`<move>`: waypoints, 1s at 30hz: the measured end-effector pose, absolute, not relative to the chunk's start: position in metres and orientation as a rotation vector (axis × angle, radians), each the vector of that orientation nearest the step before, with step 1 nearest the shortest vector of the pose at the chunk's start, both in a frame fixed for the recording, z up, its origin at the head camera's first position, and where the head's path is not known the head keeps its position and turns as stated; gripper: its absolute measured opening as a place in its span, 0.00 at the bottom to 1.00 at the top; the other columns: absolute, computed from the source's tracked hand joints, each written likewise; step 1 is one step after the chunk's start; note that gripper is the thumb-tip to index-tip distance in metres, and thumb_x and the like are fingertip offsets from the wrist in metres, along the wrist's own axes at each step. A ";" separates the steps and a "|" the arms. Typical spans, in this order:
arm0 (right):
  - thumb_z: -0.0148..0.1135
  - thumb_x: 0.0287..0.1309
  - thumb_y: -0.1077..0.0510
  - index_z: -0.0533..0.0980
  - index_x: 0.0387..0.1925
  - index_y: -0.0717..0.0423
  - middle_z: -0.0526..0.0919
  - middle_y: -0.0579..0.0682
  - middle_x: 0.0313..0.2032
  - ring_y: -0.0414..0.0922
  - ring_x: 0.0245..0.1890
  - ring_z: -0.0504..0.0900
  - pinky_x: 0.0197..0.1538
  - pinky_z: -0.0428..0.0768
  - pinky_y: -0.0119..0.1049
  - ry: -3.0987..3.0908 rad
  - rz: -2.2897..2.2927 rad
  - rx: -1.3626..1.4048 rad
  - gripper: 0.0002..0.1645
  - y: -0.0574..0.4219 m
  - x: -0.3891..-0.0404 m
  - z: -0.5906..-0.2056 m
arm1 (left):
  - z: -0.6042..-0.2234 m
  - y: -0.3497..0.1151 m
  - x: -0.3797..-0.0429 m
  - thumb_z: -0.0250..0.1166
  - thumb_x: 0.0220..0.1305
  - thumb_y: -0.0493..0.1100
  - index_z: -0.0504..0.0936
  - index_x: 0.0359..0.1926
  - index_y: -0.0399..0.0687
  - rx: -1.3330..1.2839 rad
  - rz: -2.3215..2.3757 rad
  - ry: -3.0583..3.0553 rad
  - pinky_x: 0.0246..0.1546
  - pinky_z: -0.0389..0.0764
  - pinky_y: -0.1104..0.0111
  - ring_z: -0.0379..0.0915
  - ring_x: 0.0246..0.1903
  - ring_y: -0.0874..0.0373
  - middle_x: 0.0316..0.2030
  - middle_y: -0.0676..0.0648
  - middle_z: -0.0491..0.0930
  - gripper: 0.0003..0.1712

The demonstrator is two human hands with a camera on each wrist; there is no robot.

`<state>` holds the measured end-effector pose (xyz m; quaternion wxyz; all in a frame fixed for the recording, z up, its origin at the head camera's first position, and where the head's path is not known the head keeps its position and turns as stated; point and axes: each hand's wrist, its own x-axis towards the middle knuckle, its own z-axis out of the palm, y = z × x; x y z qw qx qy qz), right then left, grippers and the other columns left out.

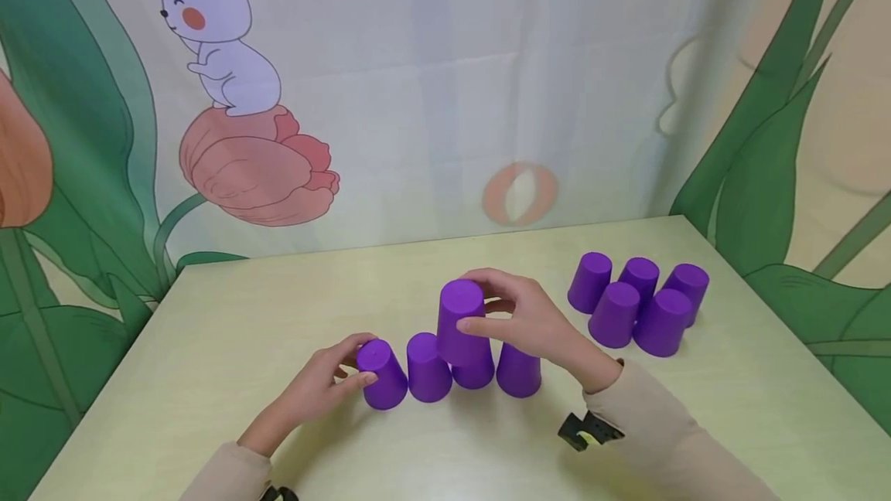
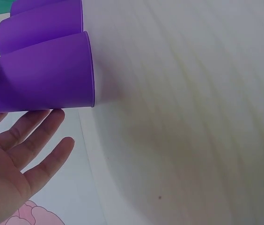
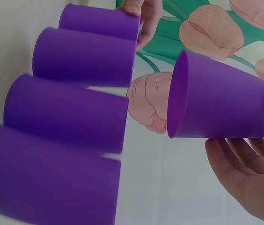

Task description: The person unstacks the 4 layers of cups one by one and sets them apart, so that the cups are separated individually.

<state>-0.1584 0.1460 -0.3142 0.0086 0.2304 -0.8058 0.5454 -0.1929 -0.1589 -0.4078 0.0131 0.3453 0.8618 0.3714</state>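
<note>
- Held the raised cup (image 1: 462, 331), purple and mouth down, in the right hand (image 1: 518, 315), grasped between thumb and fingers.
- Had that cup in the air above the row, with its rim apart from the tops below in the right wrist view.
- Grasped the leftmost cup (image 1: 384, 380) of the row with the left hand (image 1: 323, 381), with the thumb on one side and fingertips against the other.
- Counted three more in that row, all purple and mouth down on the table (image 1: 244, 308): the second cup (image 1: 428, 373), the third cup (image 1: 474, 376) and the fourth cup (image 1: 520, 374).
- Found these close side by side; could not tell whether every pair of rims touched.
- Lost sight of the third cup's top behind the raised cup in the head view, and of part of the fourth cup's top behind the right hand.
- Found a cluster of five cups (image 1: 614, 317) well apart to the right, also mouth down, with two front ones partly covering three behind.
- Saw the right sleeve (image 1: 661, 431) on the near side of the cluster, with a black strap (image 1: 592, 430) beside the cuff, and the left sleeve (image 1: 226, 474) at the bottom edge.
- Saw a printed backdrop (image 1: 418, 99) behind the table, with a white rabbit (image 1: 240, 76) on a pink flower (image 1: 254, 172) and green leaves (image 1: 759, 192) at both sides.
</note>
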 end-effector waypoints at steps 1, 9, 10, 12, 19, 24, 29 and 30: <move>0.67 0.49 0.56 0.72 0.52 0.54 0.79 0.46 0.44 0.43 0.45 0.76 0.49 0.74 0.37 -2.521 1.700 0.712 0.26 0.149 -0.158 -0.314 | -0.408 -0.159 -0.193 0.61 0.61 0.44 0.69 0.54 0.44 1.075 1.157 2.685 0.30 0.76 0.67 0.77 0.36 0.53 0.40 0.48 0.81 0.22; 0.68 0.48 0.56 0.73 0.51 0.53 0.79 0.46 0.44 0.44 0.45 0.76 0.49 0.74 0.36 -2.520 1.634 0.680 0.26 0.176 -0.152 -0.316 | -0.409 -0.159 -0.192 0.61 0.61 0.44 0.69 0.54 0.44 1.092 1.163 2.685 0.30 0.76 0.67 0.77 0.36 0.55 0.40 0.48 0.81 0.22; 0.68 0.48 0.55 0.73 0.51 0.53 0.79 0.46 0.44 0.44 0.45 0.76 0.49 0.74 0.35 -2.521 1.621 0.677 0.26 0.179 -0.151 -0.316 | -0.409 -0.159 -0.192 0.61 0.61 0.43 0.69 0.54 0.44 1.096 1.165 2.685 0.30 0.76 0.67 0.77 0.36 0.55 0.40 0.48 0.81 0.22; 0.68 0.48 0.55 0.72 0.52 0.54 0.78 0.47 0.45 0.44 0.45 0.76 0.49 0.74 0.35 -2.533 1.600 0.660 0.27 0.184 -0.150 -0.316 | -0.409 -0.160 -0.193 0.61 0.60 0.43 0.69 0.54 0.44 1.103 1.168 2.685 0.30 0.76 0.67 0.77 0.36 0.54 0.39 0.48 0.81 0.22; 0.68 0.49 0.57 0.71 0.53 0.57 0.78 0.49 0.47 0.46 0.45 0.77 0.49 0.74 0.38 -2.545 1.549 0.608 0.28 0.203 -0.144 -0.313 | -0.407 -0.160 -0.193 0.61 0.60 0.43 0.69 0.54 0.44 1.088 1.166 2.681 0.30 0.76 0.67 0.77 0.36 0.53 0.40 0.48 0.81 0.22; 0.67 0.50 0.57 0.70 0.54 0.56 0.78 0.48 0.46 0.43 0.44 0.78 0.48 0.75 0.37 -2.545 1.511 0.576 0.29 0.218 -0.139 -0.312 | -0.406 -0.159 -0.192 0.61 0.61 0.44 0.69 0.54 0.43 1.063 1.166 2.675 0.31 0.76 0.66 0.76 0.36 0.52 0.40 0.47 0.80 0.22; 0.67 0.50 0.58 0.70 0.54 0.56 0.79 0.48 0.43 0.40 0.41 0.79 0.44 0.77 0.33 -2.533 1.454 0.572 0.28 0.231 -0.134 -0.308 | -0.407 -0.159 -0.193 0.61 0.61 0.44 0.69 0.54 0.44 1.061 1.172 2.680 0.31 0.76 0.66 0.77 0.36 0.52 0.40 0.47 0.80 0.22; 0.67 0.50 0.59 0.70 0.54 0.57 0.79 0.49 0.43 0.40 0.41 0.79 0.43 0.77 0.32 -2.531 1.444 0.574 0.28 0.233 -0.133 -0.308 | -0.408 -0.159 -0.193 0.61 0.61 0.44 0.69 0.54 0.44 1.063 1.170 2.683 0.31 0.76 0.66 0.77 0.36 0.52 0.40 0.47 0.80 0.22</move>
